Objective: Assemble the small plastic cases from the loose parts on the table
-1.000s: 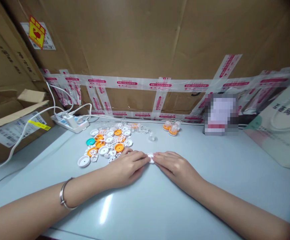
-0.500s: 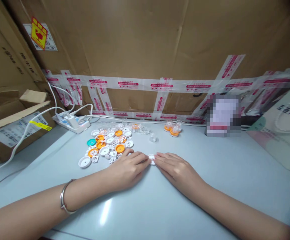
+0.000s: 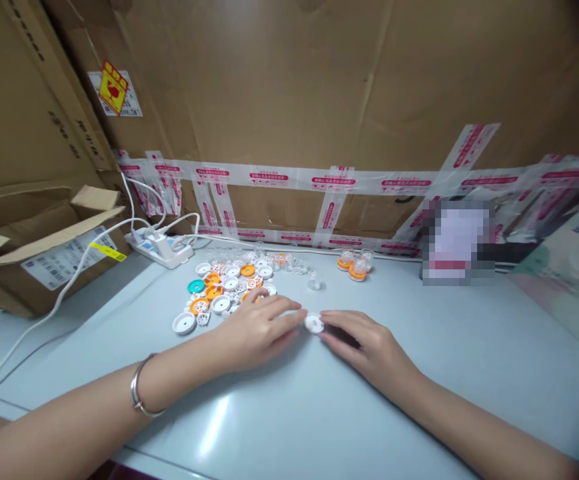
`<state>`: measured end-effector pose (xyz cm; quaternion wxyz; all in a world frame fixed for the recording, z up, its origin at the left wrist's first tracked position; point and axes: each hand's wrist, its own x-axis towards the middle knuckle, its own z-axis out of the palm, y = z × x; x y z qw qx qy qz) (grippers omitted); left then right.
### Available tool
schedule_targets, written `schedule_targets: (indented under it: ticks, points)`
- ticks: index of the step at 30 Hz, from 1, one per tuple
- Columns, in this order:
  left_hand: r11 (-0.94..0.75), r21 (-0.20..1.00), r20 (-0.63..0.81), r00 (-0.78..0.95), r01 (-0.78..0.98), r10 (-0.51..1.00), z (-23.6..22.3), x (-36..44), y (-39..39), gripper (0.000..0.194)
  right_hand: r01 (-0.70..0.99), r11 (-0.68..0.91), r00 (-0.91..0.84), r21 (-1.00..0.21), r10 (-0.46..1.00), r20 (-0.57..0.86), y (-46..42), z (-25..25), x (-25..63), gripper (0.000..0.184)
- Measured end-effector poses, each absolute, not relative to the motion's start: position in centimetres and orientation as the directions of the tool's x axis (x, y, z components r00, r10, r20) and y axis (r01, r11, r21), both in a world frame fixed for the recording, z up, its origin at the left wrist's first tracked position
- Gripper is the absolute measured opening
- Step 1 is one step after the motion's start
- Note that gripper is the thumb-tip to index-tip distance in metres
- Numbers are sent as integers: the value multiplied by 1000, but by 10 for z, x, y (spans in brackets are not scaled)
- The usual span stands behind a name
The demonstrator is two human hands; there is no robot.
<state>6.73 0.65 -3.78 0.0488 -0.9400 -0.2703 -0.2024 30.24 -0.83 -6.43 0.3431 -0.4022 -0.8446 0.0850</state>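
A small white round plastic piece (image 3: 314, 324) rests on the pale table (image 3: 459, 347), pinched between the fingertips of both hands. My left hand (image 3: 258, 329) comes at it from the left, fingers curled onto its edge; a metal bangle (image 3: 139, 390) circles that wrist. My right hand (image 3: 369, 347) grips it from the right, fingers bent. Just behind my left hand lies a heap of white, orange and one teal round pieces (image 3: 226, 290).
A small group of orange and clear pieces (image 3: 355, 264) sits further back. A white power strip (image 3: 160, 247) with cables lies at the back left beside an open cardboard box (image 3: 44, 247). Taped cardboard walls stand behind; a printed bag (image 3: 574, 267) is at right.
The camera has shifted, so everything sits a little more to the right and lower. My right hand's fingers have curled more over the white piece; both hands stay on it.
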Motion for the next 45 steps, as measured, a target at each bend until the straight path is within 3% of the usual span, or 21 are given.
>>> schedule_targets:
  ticks: [4, 8, 13, 17, 25, 31, 37, 45]
  points:
    - [-763, 90, 406, 676, 640, 615, -10, 37, 23, 22, 660, 596, -404, -458, 795, 452, -6, -61, 301, 23]
    - [-682, 205, 163, 663, 702, 731, 10, 8, 38, 21, 670, 572, -445, -473, 820, 361, -1, -58, 299, 26]
    - [-584, 274, -129, 631, 764, 765, 15, -16, 45, 18, 689, 550, -453, -471, 835, 312, 1, -59, 300, 29]
    - [-514, 290, -238, 581, 807, 778, 16, -23, 45, 16, 678, 535, -454, -503, 844, 286, 1, -59, 299, 22]
    - [-576, 323, -163, 643, 751, 748, 13, -9, 39, 16, 669, 526, -443, -524, 849, 287, 0, -58, 300, 14]
    - [-578, 342, -235, 663, 741, 710, 13, -11, 39, 15, 662, 544, -456, -514, 838, 300, 0, -58, 300, 14]
    - [-599, 216, 8, 612, 771, 791, 7, -9, 48, 20, 661, 517, -458, -544, 852, 253, 0, -59, 300, 15]
    - [-588, 224, -118, 620, 777, 776, 0, -14, 50, 13, 652, 499, -459, -571, 859, 226, -1, -59, 301, 15]
